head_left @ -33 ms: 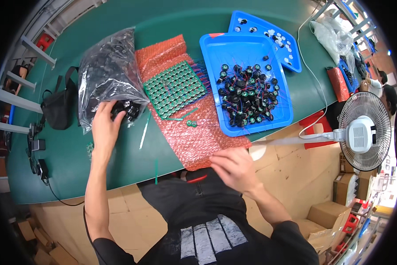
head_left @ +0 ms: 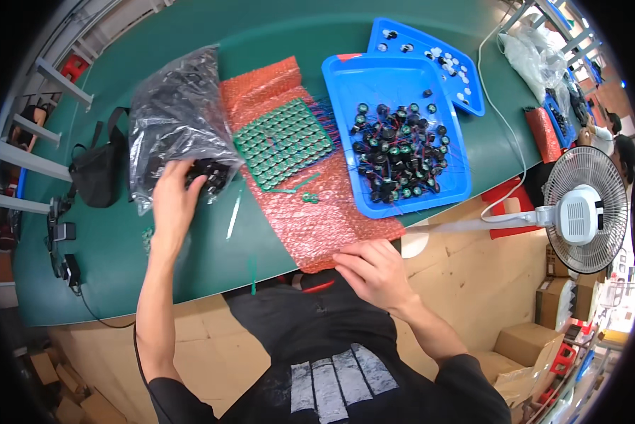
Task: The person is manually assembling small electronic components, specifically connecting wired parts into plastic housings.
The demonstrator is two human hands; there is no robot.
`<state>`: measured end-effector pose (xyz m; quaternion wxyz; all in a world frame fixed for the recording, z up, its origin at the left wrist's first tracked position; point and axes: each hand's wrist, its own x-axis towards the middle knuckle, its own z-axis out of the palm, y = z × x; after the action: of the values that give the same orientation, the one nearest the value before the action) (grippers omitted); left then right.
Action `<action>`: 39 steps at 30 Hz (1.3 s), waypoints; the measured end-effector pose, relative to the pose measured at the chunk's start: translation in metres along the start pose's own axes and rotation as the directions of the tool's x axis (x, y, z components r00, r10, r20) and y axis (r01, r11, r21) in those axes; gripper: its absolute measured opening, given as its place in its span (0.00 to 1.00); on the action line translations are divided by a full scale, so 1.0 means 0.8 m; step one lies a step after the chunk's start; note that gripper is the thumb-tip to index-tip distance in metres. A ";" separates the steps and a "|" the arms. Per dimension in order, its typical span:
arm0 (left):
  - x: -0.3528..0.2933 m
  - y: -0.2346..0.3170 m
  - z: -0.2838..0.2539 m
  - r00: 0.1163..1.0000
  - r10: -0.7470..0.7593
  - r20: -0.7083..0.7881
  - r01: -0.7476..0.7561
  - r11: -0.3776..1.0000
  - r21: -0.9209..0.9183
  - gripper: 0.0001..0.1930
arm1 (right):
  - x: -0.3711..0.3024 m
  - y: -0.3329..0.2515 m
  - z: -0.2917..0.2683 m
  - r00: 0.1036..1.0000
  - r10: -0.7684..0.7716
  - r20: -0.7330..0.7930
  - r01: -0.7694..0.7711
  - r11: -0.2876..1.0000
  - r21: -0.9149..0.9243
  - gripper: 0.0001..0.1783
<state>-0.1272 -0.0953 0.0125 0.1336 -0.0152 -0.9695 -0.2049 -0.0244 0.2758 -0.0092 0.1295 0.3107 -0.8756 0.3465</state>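
Workstation: green table (head_left: pixel 190 268) seen from above, with the person's forearms entering from the lower edge.
Left hand (head_left: pixel 174 198): fingers reach into the open mouth of a clear plastic bag (head_left: pixel 172 120) and curl around small black parts (head_left: pixel 211 173) at the opening; whether a part is actually gripped cannot be told.
Right hand (head_left: pixel 374 272): fingers spread fairly wide, palm down, pressing the near edge of a red bubble-wrap sheet (head_left: pixel 310 219) where it overhangs the table edge; nothing is held.
Plastic bag: lies on the table at left, filled with dark parts, just beside the left edge of the bubble-wrap sheet.
Bubble-wrap sheet: runs diagonally across the table centre, from the far side to the near edge.
Green component panel (head_left: pixel 282 141): rests on the upper part of the bubble-wrap sheet, carrying rows of small round units.
Loose green pieces (head_left: pixel 304 191): lie on the sheet just below the panel.
Blue tray (head_left: pixel 402 74): sits right of the sheet, touching its edge, and contains a heap of small black round components (head_left: pixel 395 152) with thin coloured leads.
Second blue tray (head_left: pixel 473 95): behind the first, partly covered by it, holding a few white and black pieces.
Black pouch (head_left: pixel 98 169): left of the plastic bag, near it.
White fan (head_left: pixel 586 208): off the right end of the table.
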 end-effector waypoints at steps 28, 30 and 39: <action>-0.267 0.199 0.045 0.860 -0.292 0.419 0.378 -0.187 -0.907 0.12 | 0.064 -0.040 -0.022 0.996 -0.062 0.067 0.040 0.957 0.288 0.15; -0.262 0.216 0.060 0.828 -0.263 0.495 0.412 -0.313 -0.856 0.15 | 0.032 -0.051 -0.025 0.985 -0.060 0.164 0.009 0.955 0.297 0.18; -0.233 0.218 0.066 0.768 -0.128 0.627 0.558 -0.346 -0.754 0.19 | -0.004 -0.036 -0.010 0.984 0.179 -0.017 -0.166 0.941 0.295 0.19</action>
<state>0.0540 0.0905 -0.0148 -0.1381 0.1613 -0.4051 -0.8893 -0.0035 0.2665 0.0103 0.0703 0.2407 -0.8356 0.4887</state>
